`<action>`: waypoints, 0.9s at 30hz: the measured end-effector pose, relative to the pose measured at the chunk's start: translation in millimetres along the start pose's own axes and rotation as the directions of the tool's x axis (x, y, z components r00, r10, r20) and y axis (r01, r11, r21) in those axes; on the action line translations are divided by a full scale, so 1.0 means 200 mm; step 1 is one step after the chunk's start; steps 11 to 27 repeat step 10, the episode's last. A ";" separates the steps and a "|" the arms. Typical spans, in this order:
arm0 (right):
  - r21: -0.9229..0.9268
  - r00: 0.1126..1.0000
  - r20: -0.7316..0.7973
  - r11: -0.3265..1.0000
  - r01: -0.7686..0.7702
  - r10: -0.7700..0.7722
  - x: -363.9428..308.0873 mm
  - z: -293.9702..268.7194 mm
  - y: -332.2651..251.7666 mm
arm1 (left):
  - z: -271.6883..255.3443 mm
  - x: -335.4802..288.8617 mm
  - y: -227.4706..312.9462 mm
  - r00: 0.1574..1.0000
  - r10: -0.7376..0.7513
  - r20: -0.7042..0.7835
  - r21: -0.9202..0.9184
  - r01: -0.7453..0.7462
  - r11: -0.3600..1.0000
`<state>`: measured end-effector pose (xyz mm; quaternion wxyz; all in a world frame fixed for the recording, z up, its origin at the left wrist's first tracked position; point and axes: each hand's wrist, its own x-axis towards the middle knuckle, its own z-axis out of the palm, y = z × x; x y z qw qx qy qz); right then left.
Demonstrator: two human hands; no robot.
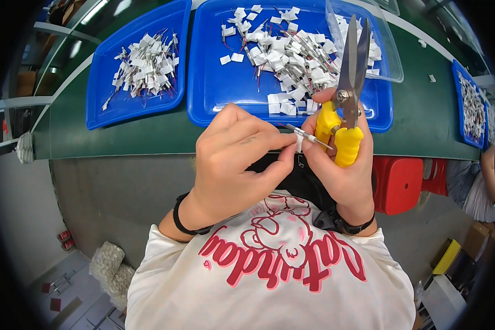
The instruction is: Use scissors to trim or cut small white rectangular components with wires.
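My left hand is closed, its thumb and forefinger pinching a small white tag at the end of a slim metal cylinder part. The part lies slantwise between my two hands, and its right end reaches the thumb and fingers of my right hand. That hand is wrapped round yellow-handled shears, with the blades pointing up and away, slightly apart. Beyond my hands, a large blue tray holds a heap of similar metal parts with white tags and thin red and dark wires.
A second blue tray with tagged parts stands to the left on the green table. A clear plastic lid or box overlaps the large tray's right side. At far right are another blue tray and another person's arm. A red stool stands below.
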<state>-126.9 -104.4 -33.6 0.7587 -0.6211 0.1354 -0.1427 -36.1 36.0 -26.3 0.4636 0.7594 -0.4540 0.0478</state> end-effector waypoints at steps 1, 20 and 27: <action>-0.005 1.000 -0.024 1.000 0.002 -0.002 0.00 0.01 0.00 | 0.01 0.00 0.01 1.000 0.000 -0.001 0.000 0.000 1.000; -0.168 0.998 0.021 0.984 0.057 -0.054 0.00 0.00 0.02 | 0.00 0.02 0.03 0.996 -0.011 0.092 0.119 0.000 0.993; -0.168 0.998 0.021 0.984 0.057 -0.054 0.00 0.00 0.02 | 0.00 0.02 0.03 0.996 -0.011 0.092 0.119 0.000 0.993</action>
